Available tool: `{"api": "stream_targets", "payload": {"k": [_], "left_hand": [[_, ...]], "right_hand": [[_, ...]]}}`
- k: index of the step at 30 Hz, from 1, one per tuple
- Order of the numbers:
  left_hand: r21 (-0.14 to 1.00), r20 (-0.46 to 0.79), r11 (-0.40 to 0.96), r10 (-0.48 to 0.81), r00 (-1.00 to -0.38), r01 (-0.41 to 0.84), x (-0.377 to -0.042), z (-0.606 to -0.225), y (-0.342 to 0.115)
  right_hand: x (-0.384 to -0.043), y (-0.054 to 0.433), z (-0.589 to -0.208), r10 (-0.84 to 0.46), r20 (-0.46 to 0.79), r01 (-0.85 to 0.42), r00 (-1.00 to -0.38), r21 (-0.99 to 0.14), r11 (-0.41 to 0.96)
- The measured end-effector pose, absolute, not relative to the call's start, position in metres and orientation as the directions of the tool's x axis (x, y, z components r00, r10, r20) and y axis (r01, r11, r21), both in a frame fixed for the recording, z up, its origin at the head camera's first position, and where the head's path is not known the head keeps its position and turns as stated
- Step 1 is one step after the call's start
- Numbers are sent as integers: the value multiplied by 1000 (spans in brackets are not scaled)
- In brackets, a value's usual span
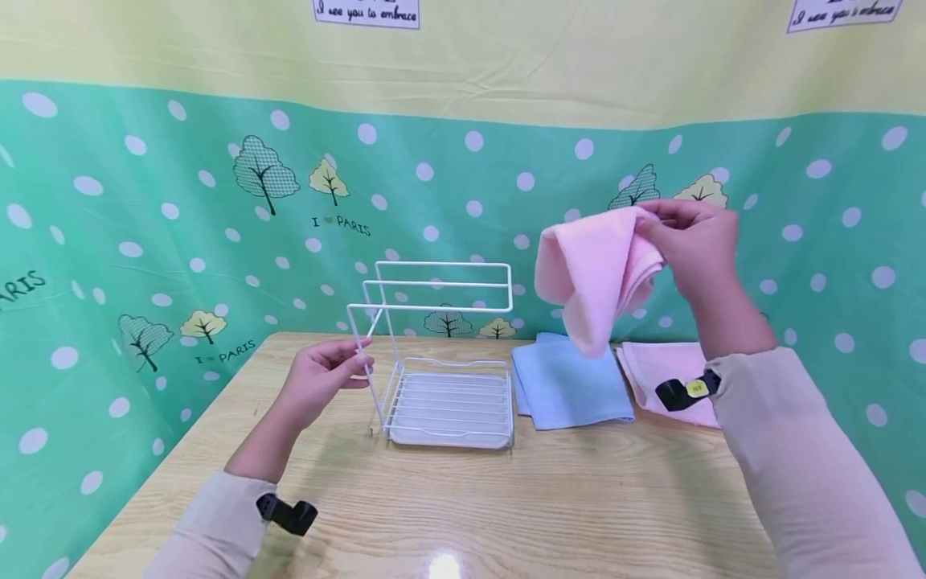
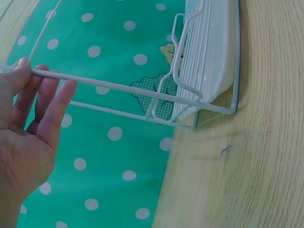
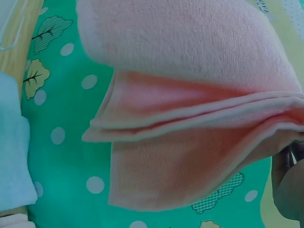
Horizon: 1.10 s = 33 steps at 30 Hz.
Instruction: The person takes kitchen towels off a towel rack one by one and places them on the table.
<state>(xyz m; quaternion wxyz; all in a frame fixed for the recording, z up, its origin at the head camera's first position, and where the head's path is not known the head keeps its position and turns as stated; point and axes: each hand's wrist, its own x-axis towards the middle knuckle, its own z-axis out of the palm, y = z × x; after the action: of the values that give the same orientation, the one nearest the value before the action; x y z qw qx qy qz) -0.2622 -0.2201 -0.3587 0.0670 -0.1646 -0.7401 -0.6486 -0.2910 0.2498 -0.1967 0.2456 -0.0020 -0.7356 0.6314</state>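
A white wire rack (image 1: 438,309) with a white tray (image 1: 448,434) at its base stands on the table. My left hand (image 1: 321,382) pinches its left upright wire between thumb and fingers, as the left wrist view also shows at the wire (image 2: 118,87). Higher up on the right, my right hand (image 1: 698,241) grips a pink towel (image 1: 589,273) by one corner. The towel hangs in loose folds above the table, filling much of the right wrist view; there the right hand (image 3: 290,190) shows only at the edge.
Right of the rack, a folded blue towel (image 1: 575,386) lies on the wooden table (image 1: 579,498). Beside it lies another pink towel (image 1: 673,374), partly hidden behind the right wrist's camera. A green dotted curtain (image 1: 470,185) hangs behind the table.
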Motion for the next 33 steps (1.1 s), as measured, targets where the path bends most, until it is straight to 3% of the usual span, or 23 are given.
{"api": "stream_targets", "payload": {"k": [16, 33], "left_hand": [[935, 330, 83, 157, -931, 345, -263, -360, -221], [933, 331, 95, 152, -931, 348, -261, -359, -219]], "right_hand": [[-281, 256, -235, 274, 405, -289, -872, -879, 378], [-269, 256, -259, 246, 438, -350, -865, -877, 330]]}}
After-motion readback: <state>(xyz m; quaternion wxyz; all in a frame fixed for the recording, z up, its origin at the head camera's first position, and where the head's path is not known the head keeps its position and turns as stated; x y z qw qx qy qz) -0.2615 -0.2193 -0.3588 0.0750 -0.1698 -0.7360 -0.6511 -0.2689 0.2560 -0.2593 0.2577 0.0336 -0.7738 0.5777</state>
